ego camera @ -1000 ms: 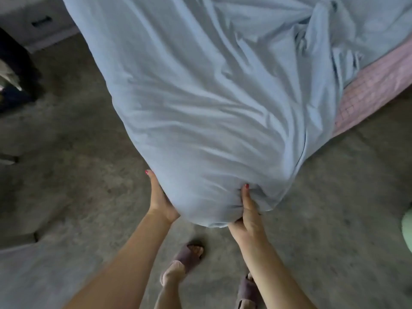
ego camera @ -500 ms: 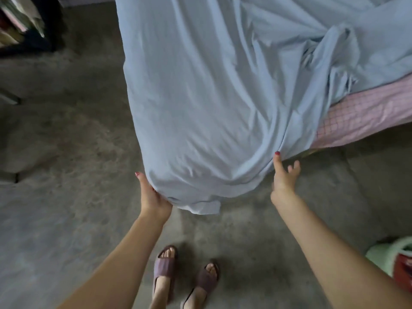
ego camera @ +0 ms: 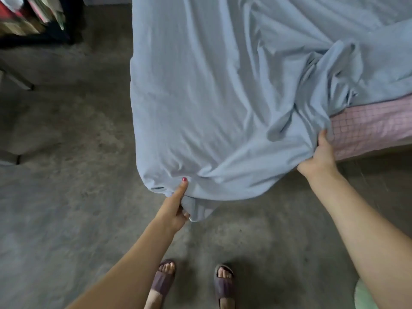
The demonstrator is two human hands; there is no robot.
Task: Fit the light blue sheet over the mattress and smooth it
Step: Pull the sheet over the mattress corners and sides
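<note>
The light blue sheet drapes over the near corner of the mattress and hangs down toward the floor, wrinkled and bunched at the right. The pink checked mattress shows bare along its right side below the sheet. My left hand grips the sheet's hanging lower edge at the corner, thumb pressed on the cloth. At the right side of the corner my right hand holds the sheet's edge, beside the bare pink mattress.
Grey concrete floor surrounds the bed. My feet in purple slippers stand just in front of the corner. A dark shelf with cloth items stands at the far left. A pale green object sits at the bottom right.
My right hand went from the corner out to the right, opened, and now grips the sheet's edge by the pink mattress. My left hand shifted from the corner's side to the hanging lower edge.
</note>
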